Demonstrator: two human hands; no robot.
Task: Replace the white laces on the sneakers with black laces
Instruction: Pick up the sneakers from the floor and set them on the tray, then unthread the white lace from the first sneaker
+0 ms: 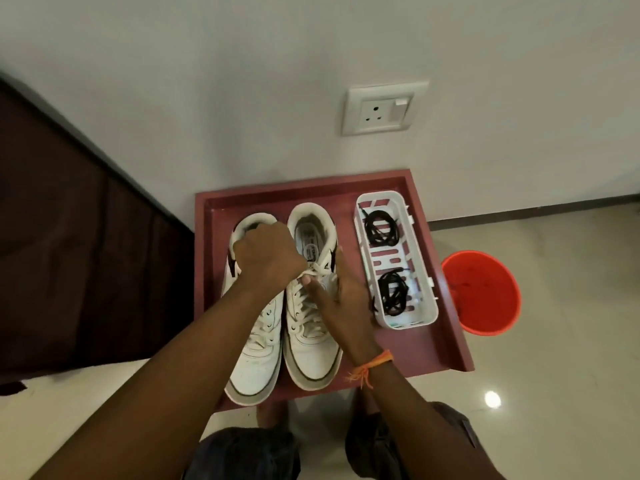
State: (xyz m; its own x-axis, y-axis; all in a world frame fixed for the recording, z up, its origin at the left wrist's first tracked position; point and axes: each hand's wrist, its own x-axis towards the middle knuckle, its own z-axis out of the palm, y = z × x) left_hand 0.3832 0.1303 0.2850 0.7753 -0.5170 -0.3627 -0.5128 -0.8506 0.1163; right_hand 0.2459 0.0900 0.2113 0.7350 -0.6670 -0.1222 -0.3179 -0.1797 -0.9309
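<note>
Directly under both hands, two white sneakers stand side by side on a reddish tray (446,327), toes toward the person. The right sneaker (310,327) has its white lace (320,270) between the two hands, near the top eyelets. The left sneaker (254,348) lies beneath the left forearm, its own lace still threaded.

To the right of the shoes, on the same tray, sits one white slotted basket (427,308). It holds two bundles of black laces: one bundle (381,228) at the far end, the other bundle (393,296) at the near end. Both are well apart from the hands.

The left hand (266,259) is curled into a fist over the collar of the left sneaker, and a strand of the white lace runs out from under its fingers. The right hand (341,294) lies against the right side of the right sneaker, thumb and fingers closed on the lace at the tongue. The hands are close together, nearly touching. An orange thread (372,365) is tied round the right wrist.

One orange bucket (485,292) stands on the floor beside the tray. One wall socket (381,109) is above.
</note>
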